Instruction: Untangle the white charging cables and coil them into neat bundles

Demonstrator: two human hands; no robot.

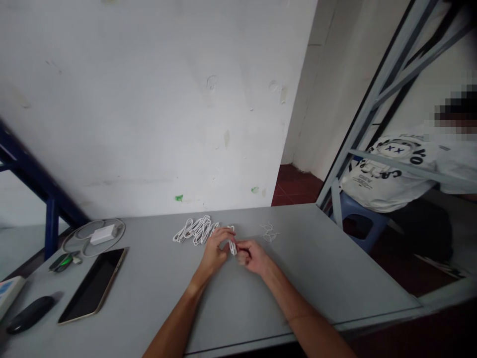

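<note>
**Cable Bundle Between Two Hands**

The small cable bundle [233, 247] is positioned between the left hand [217, 247] and the right hand [254, 255], above the tabletop [156, 298]. Its long axis runs roughly away from the person, across the line joining the hands. The left hand grasps the bundle from the left, with its fingers arched over the far end. The right hand meets the bundle's right side with curled fingers (whether they pinch the cable or a thin strand cannot be told).

The white cable coils [194, 231] lie beyond and to the left of the bundle, nearer to the left hand, which partly covers their right end. The thin white strands [269, 232] lie beyond the right hand and to its right; the right hand is the nearer one.

The tablet [93, 286], the white adapter [104, 234] with its looped cord, and the dark mouse [30, 314] stand well apart at the left. A seated person [402, 169] is beyond the metal frame [367, 117] at the right.
</note>
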